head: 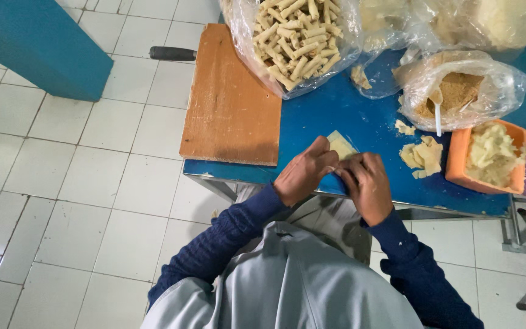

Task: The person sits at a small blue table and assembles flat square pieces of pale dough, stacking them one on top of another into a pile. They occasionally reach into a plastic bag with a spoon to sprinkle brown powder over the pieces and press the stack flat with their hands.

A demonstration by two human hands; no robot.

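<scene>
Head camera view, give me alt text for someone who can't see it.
Both hands, left hand and right hand, fold a pale wrapper on a blue table. Behind sit a clear bag of rolls, a wooden board and an orange tub.

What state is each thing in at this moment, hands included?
Left hand: pinching the wrapper.
Right hand: pinching the wrapper.
Pastry wrapper: on the blue table, partly folded.
Bag of rolls: open, full.
Crumb bag: open, spoon inside.
Orange tub: filled.
Wooden board: bare.
</scene>
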